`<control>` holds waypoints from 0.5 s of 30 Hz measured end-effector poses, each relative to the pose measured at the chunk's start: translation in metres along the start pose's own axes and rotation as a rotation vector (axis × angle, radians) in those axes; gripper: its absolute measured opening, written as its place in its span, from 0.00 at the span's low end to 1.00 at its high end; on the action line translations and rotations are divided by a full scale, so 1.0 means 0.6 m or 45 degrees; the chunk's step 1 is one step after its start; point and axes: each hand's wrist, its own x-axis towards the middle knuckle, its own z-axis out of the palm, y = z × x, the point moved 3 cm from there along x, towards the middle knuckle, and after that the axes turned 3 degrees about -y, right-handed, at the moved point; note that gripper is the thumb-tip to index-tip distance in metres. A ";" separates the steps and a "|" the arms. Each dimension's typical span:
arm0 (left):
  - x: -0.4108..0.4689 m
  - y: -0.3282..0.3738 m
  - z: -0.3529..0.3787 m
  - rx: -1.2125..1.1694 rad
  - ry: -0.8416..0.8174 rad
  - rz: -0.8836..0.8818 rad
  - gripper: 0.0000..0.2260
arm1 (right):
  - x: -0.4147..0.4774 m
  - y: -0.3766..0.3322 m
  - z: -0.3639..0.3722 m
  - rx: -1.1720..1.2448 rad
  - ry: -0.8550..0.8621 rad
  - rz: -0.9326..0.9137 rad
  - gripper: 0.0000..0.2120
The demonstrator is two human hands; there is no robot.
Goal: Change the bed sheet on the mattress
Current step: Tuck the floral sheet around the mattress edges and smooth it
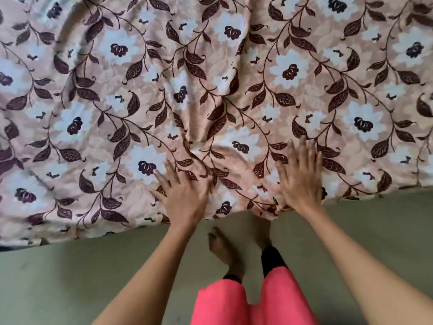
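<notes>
A: Bed sheet (210,78), floral, lies spread under both palms; left hand (185,191) and right hand (301,177) rest flat, fingers splayed, gripping nothing.

B: Which way next?

A: A ridge of folds runs from between the hands toward 12 o'clock. Near edge at 6, floor (70,277) beyond; blur hides the tuck, I think.

Bed sheet (210,78) surface open across its whole width; only raised creases (201,156) between the two flat hands. Floor (70,277) strip at bed edge passable, bare feet (222,249) standing centrally.
</notes>
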 end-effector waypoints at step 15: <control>-0.030 -0.124 -0.003 0.045 0.154 -0.094 0.17 | -0.056 -0.180 0.051 0.018 0.004 -0.515 0.30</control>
